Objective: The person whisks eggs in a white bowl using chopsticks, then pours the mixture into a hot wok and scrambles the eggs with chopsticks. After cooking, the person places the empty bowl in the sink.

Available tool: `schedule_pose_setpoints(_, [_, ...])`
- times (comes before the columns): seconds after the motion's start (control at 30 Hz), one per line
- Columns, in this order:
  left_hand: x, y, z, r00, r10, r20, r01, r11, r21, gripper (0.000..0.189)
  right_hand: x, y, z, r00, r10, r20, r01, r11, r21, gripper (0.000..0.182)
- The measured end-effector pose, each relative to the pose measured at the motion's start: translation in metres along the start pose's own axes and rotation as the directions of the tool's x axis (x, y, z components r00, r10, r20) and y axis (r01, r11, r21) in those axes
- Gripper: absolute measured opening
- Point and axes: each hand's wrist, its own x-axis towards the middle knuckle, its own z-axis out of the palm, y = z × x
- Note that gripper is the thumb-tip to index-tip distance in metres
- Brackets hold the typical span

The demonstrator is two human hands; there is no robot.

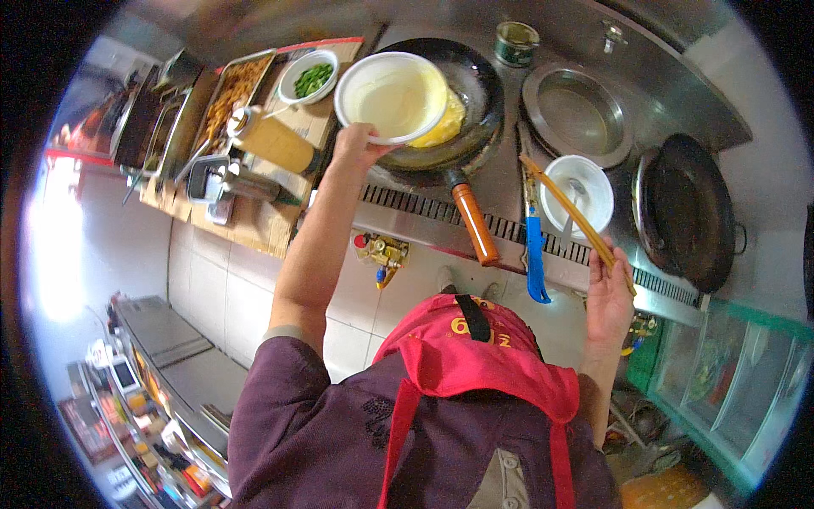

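My left hand (pixel 361 145) grips the near rim of a white bowl (pixel 391 95), which is tilted over a black wok (pixel 486 83). A yellowish liquid film coats the bowl's inside. Below its right edge, yellow egg (pixel 448 124) lies in the wok, partly hidden by the bowl. The wok's orange-brown handle (pixel 474 223) points towards me. In my right hand (pixel 609 292) is a pair of wooden chopsticks (pixel 579 216), slanting up and left. Their shafts pass over a white tub (pixel 594 181) with a metal spoon (pixel 577 188) in it.
Blue-handled tongs (pixel 535 261) lie right of the wok handle. Farther right are a round metal pan (pixel 575 105) and a dark pan (pixel 690 216). An open can (pixel 516 44) stands behind. Leftward are a squeeze bottle (pixel 273 140), a bowl of chopped greens (pixel 310 76) and a food tray (pixel 238 89).
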Motion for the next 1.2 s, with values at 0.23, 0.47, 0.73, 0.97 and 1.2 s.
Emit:
schedule_pose_setpoints(0.23, [-0.026, -0.028, -0.017, 0.984, -0.006, 0.179, 0.073, 0.926, -0.37, 0.057, 0.052, -0.009, 0.033, 0.97, -0.001, 0.245, 0.079, 0.947, -0.31, 0.022])
schedule_pose_setpoints(0.47, [-0.104, -0.042, -0.058, 0.995, 0.078, -0.065, -0.096, 0.931, -0.352, 0.059, 0.118, 0.029, 0.112, 0.828, 0.043, 0.559, 0.403, 0.647, -0.647, 0.019])
schedule_pose_setpoints(0.73, [-0.211, -0.107, -0.168, 0.922, -0.068, -0.381, -0.045, 0.959, -0.28, 0.046, 0.2, 0.144, 0.171, 0.652, 0.196, 0.733, 0.672, 0.3, -0.678, 0.017])
schedule_pose_setpoints(0.97, [-0.249, -0.135, -0.211, 0.848, -0.206, -0.488, 0.024, 0.935, -0.353, 0.041, 0.178, 0.178, 0.192, 0.399, 0.296, 0.868, 0.811, 0.328, -0.485, 0.016])
schedule_pose_setpoints(1.2, [-0.236, -0.114, -0.206, 0.857, -0.196, -0.477, 0.035, 0.945, -0.326, 0.033, 0.212, 0.193, 0.214, 0.718, 0.098, 0.689, 0.638, 0.301, -0.709, 0.016])
